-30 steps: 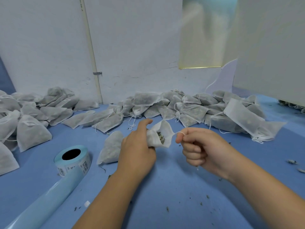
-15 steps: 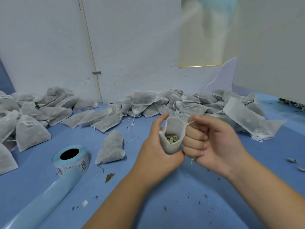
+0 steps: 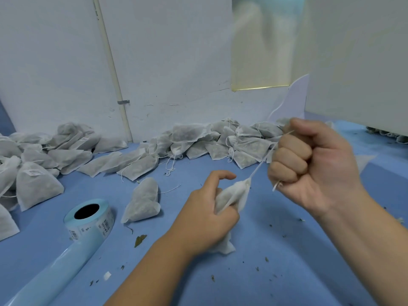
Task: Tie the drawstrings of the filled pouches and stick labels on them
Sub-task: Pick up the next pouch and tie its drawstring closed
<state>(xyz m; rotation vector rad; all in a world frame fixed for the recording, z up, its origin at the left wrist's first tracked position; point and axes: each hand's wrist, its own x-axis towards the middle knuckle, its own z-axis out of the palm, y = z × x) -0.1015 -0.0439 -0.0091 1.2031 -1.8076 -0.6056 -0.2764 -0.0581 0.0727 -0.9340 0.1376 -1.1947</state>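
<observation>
A blue work surface (image 3: 276, 272) fills the lower view, backed by a white wall (image 3: 176, 51). Along the foot of that wall lies a long heap of filled mesh pouches (image 3: 198, 140), loose strings trailing from several, and a second heap (image 3: 33, 162) sits at the far left, where the front pouch (image 3: 37, 186) carries a printed label. A pale blue liner strip (image 3: 55, 268) runs from the lower left corner up to the label roll (image 3: 90, 217), which lies on the surface near the left heap. The right hand (image 3: 313, 164) is raised and balled into a fist, gripping the drawstring inside its curled fingers. The left hand (image 3: 205, 219) is lower, near the centre, its fingers wrapped round the body of the pouch being worked (image 3: 234, 195), with the forefinger arched clear of the fabric. One lone filled pouch (image 3: 143, 202) lies between the roll and the left hand. The held pouch hangs just above the surface, and its neck looks cinched shut, though the bunched fabric makes that hard to confirm. The drawstring (image 3: 261, 162) runs taut from that neck up to the fist, a short end poking out below the little finger. A dry leaf (image 3: 140, 239) and a small white scrap (image 3: 107, 275) lie on the surface among scattered crumbs.
</observation>
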